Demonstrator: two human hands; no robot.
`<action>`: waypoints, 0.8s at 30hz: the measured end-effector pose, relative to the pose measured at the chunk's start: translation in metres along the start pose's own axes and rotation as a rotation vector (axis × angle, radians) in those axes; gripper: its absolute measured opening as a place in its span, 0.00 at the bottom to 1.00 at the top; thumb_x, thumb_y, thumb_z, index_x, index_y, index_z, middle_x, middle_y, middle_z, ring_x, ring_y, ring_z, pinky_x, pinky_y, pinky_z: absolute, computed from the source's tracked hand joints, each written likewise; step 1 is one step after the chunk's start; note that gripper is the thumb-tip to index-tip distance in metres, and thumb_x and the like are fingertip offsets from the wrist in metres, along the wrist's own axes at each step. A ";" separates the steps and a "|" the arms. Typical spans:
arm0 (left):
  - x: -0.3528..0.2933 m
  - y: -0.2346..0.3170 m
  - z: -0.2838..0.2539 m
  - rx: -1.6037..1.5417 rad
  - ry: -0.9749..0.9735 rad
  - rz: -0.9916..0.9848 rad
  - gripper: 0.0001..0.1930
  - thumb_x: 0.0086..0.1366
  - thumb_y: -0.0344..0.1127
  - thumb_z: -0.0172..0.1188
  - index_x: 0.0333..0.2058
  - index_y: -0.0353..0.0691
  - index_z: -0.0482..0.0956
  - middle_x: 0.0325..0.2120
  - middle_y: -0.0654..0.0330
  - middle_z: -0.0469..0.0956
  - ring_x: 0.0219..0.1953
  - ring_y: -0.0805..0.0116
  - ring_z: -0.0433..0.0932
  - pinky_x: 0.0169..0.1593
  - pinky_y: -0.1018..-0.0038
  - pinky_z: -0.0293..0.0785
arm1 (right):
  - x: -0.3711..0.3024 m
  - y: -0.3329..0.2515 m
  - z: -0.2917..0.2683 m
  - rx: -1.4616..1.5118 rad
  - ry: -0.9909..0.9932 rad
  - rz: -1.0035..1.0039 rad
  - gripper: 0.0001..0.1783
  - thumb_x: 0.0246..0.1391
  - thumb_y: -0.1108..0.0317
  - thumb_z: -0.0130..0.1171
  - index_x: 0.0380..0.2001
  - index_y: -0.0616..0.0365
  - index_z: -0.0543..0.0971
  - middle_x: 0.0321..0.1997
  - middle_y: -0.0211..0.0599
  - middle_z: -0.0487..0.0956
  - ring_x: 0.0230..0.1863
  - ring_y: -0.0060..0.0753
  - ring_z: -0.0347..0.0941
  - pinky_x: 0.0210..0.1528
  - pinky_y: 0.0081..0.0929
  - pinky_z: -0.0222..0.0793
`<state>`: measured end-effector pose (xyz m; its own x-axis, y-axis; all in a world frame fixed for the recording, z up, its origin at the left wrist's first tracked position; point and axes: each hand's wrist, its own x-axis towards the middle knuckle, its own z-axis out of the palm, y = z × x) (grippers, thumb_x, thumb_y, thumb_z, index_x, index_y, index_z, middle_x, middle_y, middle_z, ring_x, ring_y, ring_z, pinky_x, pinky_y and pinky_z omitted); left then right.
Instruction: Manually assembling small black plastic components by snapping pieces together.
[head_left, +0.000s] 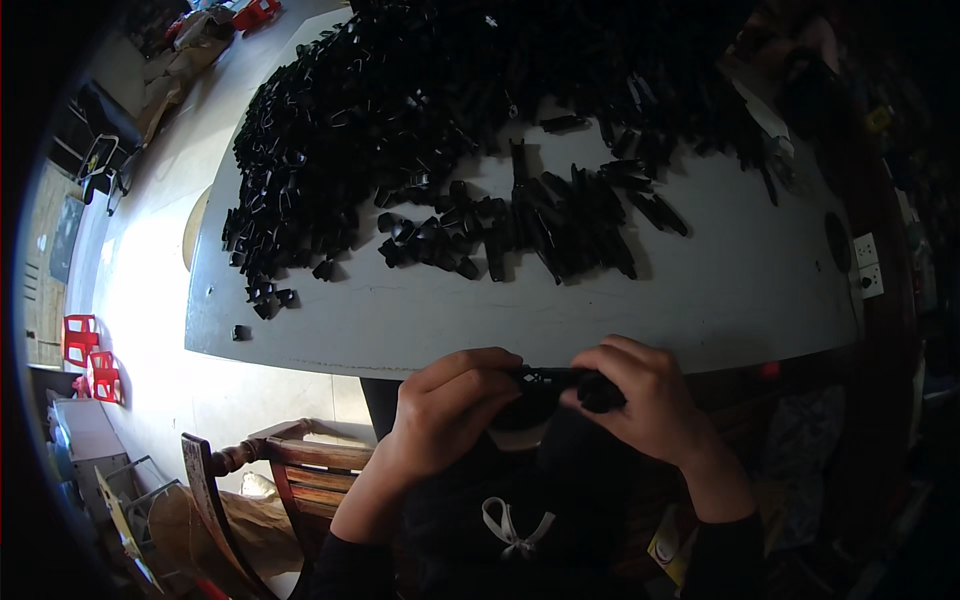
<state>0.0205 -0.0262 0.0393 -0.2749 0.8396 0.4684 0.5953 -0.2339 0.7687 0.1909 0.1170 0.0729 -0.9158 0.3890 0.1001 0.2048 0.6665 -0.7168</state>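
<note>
My left hand point(450, 408) and my right hand point(645, 400) meet just off the near edge of the table. Between them runs a slim black plastic piece point(545, 376), its left end pinched in my left fingers. A rounded black plastic part point(600, 392) sits in the curled fingers of my right hand; whether it is joined to the slim piece is too dark to tell. Beyond my hands lie long black clip-like pieces point(555, 235) and short curved black pieces point(430, 240), loosely grouped on the table.
A large heap of black plastic parts point(340, 140) covers the far side of the white table point(400, 325). A wooden chair point(320, 455) stands at the lower left, red stools point(80, 340) farther left. At the right is a white power socket point(868, 265). Part of another person point(800, 40) shows at the far right.
</note>
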 end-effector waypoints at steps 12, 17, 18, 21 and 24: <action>-0.020 0.010 0.024 -1.069 -0.220 -0.246 0.31 0.71 0.53 0.42 0.34 0.25 0.79 0.37 0.39 0.79 0.45 0.49 0.79 0.53 0.60 0.72 | -0.024 -0.005 0.039 -0.092 -0.065 -0.449 0.11 0.40 0.72 0.61 0.31 0.60 0.78 0.27 0.34 0.77 0.23 0.31 0.77 0.20 0.28 0.73; -0.022 0.007 0.035 -0.989 -0.207 -0.223 0.29 0.72 0.51 0.41 0.35 0.26 0.78 0.36 0.42 0.79 0.41 0.51 0.79 0.49 0.62 0.72 | -0.032 -0.009 0.056 -0.103 0.003 -0.452 0.06 0.44 0.71 0.57 0.27 0.60 0.76 0.26 0.42 0.76 0.21 0.36 0.76 0.19 0.32 0.73; -0.020 0.002 0.035 -0.888 -0.164 -0.240 0.28 0.71 0.52 0.41 0.36 0.27 0.77 0.36 0.44 0.79 0.40 0.52 0.79 0.48 0.64 0.72 | -0.031 -0.008 0.052 -0.111 0.006 -0.445 0.06 0.44 0.71 0.57 0.27 0.60 0.76 0.26 0.42 0.76 0.21 0.36 0.76 0.19 0.32 0.73; 0.007 -0.021 0.034 -0.072 0.123 -0.201 0.08 0.60 0.29 0.56 0.38 0.33 0.77 0.27 0.53 0.75 0.29 0.60 0.76 0.35 0.70 0.70 | -0.008 0.012 0.024 -0.203 -0.091 -0.151 0.14 0.41 0.77 0.58 0.35 0.62 0.73 0.33 0.45 0.76 0.32 0.46 0.77 0.36 0.37 0.73; 0.018 -0.050 0.020 0.318 0.227 -0.280 0.06 0.58 0.29 0.60 0.34 0.37 0.75 0.23 0.58 0.72 0.28 0.60 0.75 0.31 0.66 0.70 | 0.024 0.060 -0.010 -0.138 0.261 0.142 0.19 0.40 0.83 0.56 0.40 0.61 0.73 0.37 0.46 0.77 0.41 0.54 0.75 0.47 0.38 0.71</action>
<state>0.0008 0.0103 0.0003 -0.5944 0.7123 0.3732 0.6665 0.1767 0.7243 0.1842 0.1729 0.0386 -0.7592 0.6218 0.1922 0.3850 0.6672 -0.6377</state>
